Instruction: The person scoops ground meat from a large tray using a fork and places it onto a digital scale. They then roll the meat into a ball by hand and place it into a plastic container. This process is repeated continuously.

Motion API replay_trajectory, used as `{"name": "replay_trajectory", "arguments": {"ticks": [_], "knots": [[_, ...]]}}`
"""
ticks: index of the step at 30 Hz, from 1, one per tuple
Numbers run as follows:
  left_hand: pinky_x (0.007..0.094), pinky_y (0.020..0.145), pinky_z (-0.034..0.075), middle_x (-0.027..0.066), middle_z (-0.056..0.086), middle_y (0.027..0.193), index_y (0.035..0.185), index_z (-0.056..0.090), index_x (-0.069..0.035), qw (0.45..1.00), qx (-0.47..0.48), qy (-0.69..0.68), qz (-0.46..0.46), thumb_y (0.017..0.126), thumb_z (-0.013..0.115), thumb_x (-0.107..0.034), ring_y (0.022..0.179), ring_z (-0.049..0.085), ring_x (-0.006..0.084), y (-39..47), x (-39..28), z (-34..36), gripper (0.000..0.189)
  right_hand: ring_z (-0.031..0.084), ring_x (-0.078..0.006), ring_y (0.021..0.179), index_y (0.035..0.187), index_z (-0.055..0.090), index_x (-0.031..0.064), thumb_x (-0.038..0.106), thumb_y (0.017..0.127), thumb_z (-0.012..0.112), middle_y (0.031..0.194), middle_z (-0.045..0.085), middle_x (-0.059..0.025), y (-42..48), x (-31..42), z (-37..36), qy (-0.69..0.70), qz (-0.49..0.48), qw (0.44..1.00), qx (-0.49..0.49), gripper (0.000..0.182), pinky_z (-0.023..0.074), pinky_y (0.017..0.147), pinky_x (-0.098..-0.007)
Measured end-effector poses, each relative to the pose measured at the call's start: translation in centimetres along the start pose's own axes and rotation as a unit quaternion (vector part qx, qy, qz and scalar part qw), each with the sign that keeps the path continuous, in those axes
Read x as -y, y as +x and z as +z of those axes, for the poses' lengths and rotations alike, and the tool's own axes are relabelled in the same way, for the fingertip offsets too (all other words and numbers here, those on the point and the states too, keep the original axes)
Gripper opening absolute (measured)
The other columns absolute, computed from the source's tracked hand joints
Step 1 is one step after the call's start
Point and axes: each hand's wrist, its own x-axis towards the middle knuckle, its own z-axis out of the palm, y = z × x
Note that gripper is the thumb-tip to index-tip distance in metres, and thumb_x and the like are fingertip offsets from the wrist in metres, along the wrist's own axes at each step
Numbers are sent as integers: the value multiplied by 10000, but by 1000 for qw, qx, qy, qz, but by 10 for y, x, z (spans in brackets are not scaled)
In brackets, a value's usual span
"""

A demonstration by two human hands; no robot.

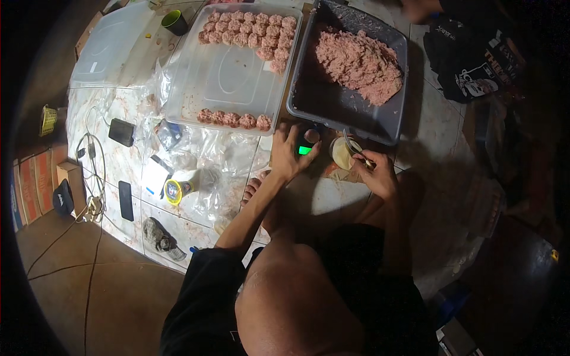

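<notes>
My left hand (286, 153) reaches over a small dark digital scale (305, 150) with a lit green display, fingers spread. A round ball of meat (311, 136) rests on the scale, close to my thumb; whether I touch it is hard to tell. My right hand (378, 174) grips a metal spoon (348, 141) by the handle, over a cup with pale yellow contents (341, 155). Beyond, a grey tub (329, 95) holds a heap of ground meat (358, 66). To its left, a translucent plastic tray (218, 95) carries rows of meatballs (249, 29) at the far and near ends.
Clear plastic bags (222, 149), a yellow-lidded container (176, 191), a phone (126, 200), a black box (121, 132) and a cable (105, 175) lie on the tiles at left. A black-green cup (174, 22) stands beyond. Another person's hand (416, 10) shows at top right.
</notes>
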Motion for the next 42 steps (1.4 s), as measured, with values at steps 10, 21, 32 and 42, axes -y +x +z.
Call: {"name": "replay_trajectory", "arguments": {"ticks": [10,21,32,42], "knots": [[401,806,537,150,682,925,955,775,-38,949,213,-223,-63,742,807,-151,854,655,298,1,-57,-5,243,607,-72,787,1032,736,-61,177,941,753,796,705,-85,1,0,-2,21,26,999,1,256,498,720,-285],[430,733,547,183,671,879,941,749,19,948,197,-234,-84,788,796,-184,796,680,344,2,-71,2,259,596,-80,771,1051,736,-42,169,955,733,821,705,-80,-1,-19,3,41,-26,999,3,231,495,710,-295],[454,772,556,215,691,888,973,738,30,956,196,-195,-101,797,784,-162,828,691,386,0,-70,6,265,634,-128,1052,1309,622,-22,267,1016,708,1146,705,-60,-11,-93,-24,119,133,981,-79,421,502,929,-289],[464,770,568,256,716,935,1057,704,59,965,165,-177,-102,802,778,-188,836,707,416,-7,-65,9,363,583,-81,870,1128,663,23,265,983,767,1055,686,-47,-20,-54,-13,254,202,939,-114,300,492,787,-265]]}}
